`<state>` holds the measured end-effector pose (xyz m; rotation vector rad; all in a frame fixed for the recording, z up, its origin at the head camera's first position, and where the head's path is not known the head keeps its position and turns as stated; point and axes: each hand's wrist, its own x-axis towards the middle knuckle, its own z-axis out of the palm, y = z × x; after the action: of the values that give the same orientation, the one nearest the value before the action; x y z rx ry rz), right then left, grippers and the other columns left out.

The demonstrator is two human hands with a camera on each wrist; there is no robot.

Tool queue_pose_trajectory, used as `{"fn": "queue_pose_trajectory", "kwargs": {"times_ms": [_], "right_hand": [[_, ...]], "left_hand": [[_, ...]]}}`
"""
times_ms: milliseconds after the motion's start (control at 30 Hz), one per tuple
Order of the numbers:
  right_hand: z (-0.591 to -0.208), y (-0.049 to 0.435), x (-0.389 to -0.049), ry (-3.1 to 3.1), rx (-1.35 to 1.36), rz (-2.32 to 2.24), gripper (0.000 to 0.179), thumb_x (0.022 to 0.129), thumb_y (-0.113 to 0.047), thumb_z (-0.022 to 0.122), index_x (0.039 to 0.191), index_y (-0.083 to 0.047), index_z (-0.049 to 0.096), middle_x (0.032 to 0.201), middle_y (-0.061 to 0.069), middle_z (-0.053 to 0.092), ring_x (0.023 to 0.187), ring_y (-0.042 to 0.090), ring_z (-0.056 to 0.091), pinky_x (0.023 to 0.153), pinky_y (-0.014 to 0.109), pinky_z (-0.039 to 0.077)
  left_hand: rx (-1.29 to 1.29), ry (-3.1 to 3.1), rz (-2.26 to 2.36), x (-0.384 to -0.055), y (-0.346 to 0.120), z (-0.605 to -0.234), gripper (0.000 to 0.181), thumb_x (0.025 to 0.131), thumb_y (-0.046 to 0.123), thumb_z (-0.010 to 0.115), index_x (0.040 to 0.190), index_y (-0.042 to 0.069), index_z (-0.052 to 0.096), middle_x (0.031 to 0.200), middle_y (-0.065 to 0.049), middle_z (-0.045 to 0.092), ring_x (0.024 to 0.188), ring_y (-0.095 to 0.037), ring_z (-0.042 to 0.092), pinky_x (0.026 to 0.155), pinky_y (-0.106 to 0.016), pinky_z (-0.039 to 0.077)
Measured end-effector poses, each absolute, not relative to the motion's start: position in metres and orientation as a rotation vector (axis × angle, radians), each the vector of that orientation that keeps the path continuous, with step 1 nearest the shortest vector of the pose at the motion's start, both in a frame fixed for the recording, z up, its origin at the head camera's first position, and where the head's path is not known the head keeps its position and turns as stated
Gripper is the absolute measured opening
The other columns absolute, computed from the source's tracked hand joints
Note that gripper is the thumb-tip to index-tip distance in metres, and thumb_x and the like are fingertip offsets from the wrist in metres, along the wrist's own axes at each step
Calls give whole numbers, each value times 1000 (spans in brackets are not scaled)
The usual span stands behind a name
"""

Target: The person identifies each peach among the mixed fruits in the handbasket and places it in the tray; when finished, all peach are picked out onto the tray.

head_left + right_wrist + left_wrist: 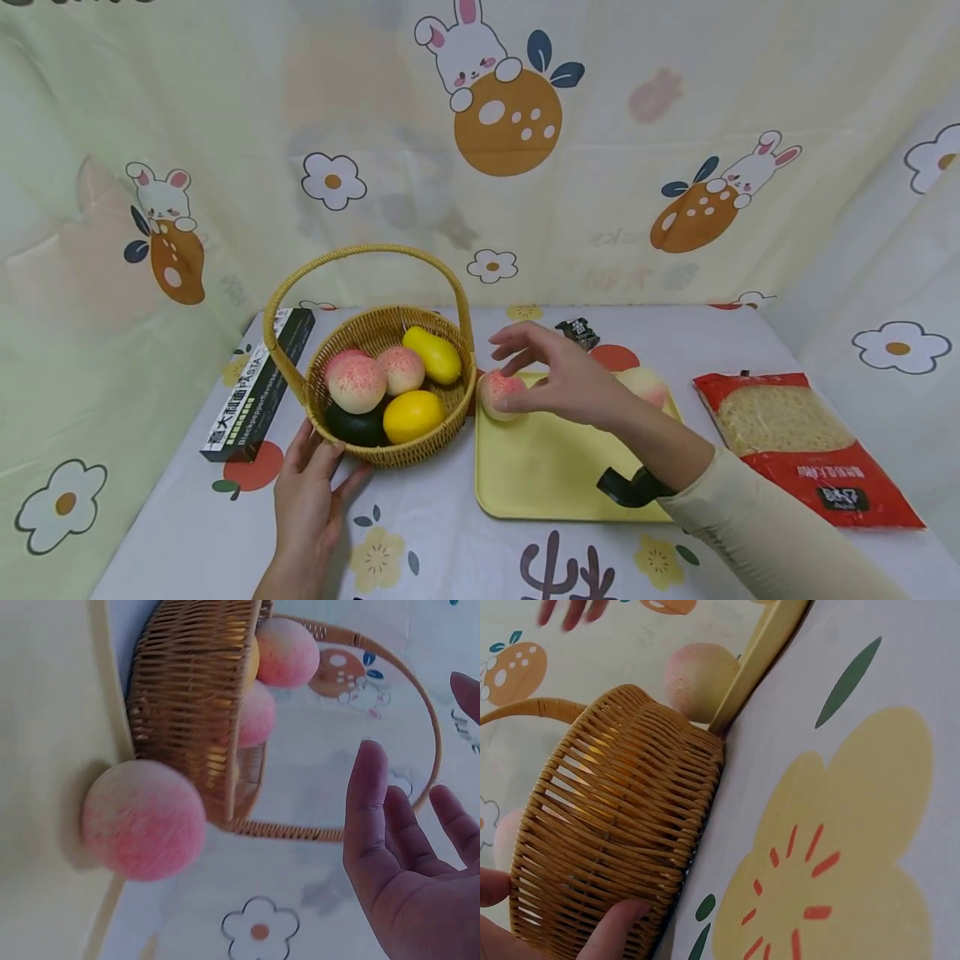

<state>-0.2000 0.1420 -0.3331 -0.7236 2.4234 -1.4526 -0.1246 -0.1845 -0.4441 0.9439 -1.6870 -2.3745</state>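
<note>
A wicker basket [431, 450] with a tall handle holds a pink-speckled peach [357, 385] with other peaches, a lemon [414, 417], a longer yellow fruit [433, 355] and a dark green fruit [352, 427]. My left hand [309, 492] rests against the basket's near left side, with the thumb [619, 930] on the woven wall. Over the left end of the yellow tray [555, 475], my right hand [558, 375] hovers with loosely bent fingers and an empty palm. Just below it, a peach [144, 820] sits by the tray's left rim.
Another pale peach [643, 385] lies on the tray behind my right forearm. A black pasta box [258, 387] stands left of the basket. On the right lies a red bag [810, 450]; a small dark packet [577, 332] is behind the tray.
</note>
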Motion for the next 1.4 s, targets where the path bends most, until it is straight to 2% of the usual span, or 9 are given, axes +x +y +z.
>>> {"fn": "queue_pose_trajectory", "kwargs": {"times_ms": [267, 467, 667, 900, 1133, 1300, 1400], "right_hand": [[-324, 92, -218, 2353, -926, -1328, 72, 81, -30, 91, 143, -25, 57, 137, -3, 65, 119, 19, 64, 93, 44, 59], [-324, 59, -234, 2272, -966, -1246, 76, 80, -30, 91, 147, -22, 54, 143, 4, 62, 126, 27, 63, 106, 45, 56], [-329, 30, -245, 2265, -939, -1145, 82, 78, -33, 93, 149, -25, 52, 150, 9, 57, 135, 31, 57, 105, 40, 56], [-340, -4, -253, 2316, -991, -1050, 88, 77, -33, 94, 152, -16, 51, 154, 9, 56, 139, 28, 55, 109, 37, 55], [-346, -28, -258, 2322, -1014, -999, 86, 78, -31, 93, 151, -18, 51, 148, 1, 58, 122, 17, 57, 98, 24, 56], [-356, -40, -261, 2294, -1063, -989, 86, 78, -32, 92, 152, -17, 50, 144, -1, 58, 118, 13, 57, 99, 21, 54], [-361, -46, -260, 2269, -1049, -1000, 86, 78, -31, 92, 152, -17, 51, 139, -2, 60, 113, 13, 59, 92, 20, 57]], "left_hand": [[937, -1679, -2389, -125, -185, -444, 78, 102, 16, 58, 168, 40, 24, 176, 4, 25, 145, -27, 50, 95, -46, 64], [932, -1669, -2393, -125, -185, -444, 78, 103, 16, 59, 168, 40, 24, 176, 3, 25, 146, -26, 49, 95, -46, 63], [926, -1663, -2412, -123, -186, -445, 78, 103, 16, 59, 168, 40, 23, 176, 4, 25, 146, -26, 49, 96, -46, 63], [919, -1658, -2413, -122, -189, -445, 76, 105, 18, 57, 169, 40, 22, 177, 3, 24, 146, -24, 49, 96, -46, 63], [937, -1653, -2417, -123, -191, -445, 76, 105, 18, 57, 168, 43, 23, 177, 4, 23, 146, -24, 49, 97, -45, 63], [924, -1650, -2434, -123, -189, -443, 76, 105, 16, 55, 168, 41, 22, 177, 4, 24, 145, -23, 50, 98, -45, 63], [916, -1654, -2440, -123, -188, -443, 76, 105, 16, 55, 169, 40, 22, 176, 3, 25, 145, -23, 50, 97, -45, 63]]}}
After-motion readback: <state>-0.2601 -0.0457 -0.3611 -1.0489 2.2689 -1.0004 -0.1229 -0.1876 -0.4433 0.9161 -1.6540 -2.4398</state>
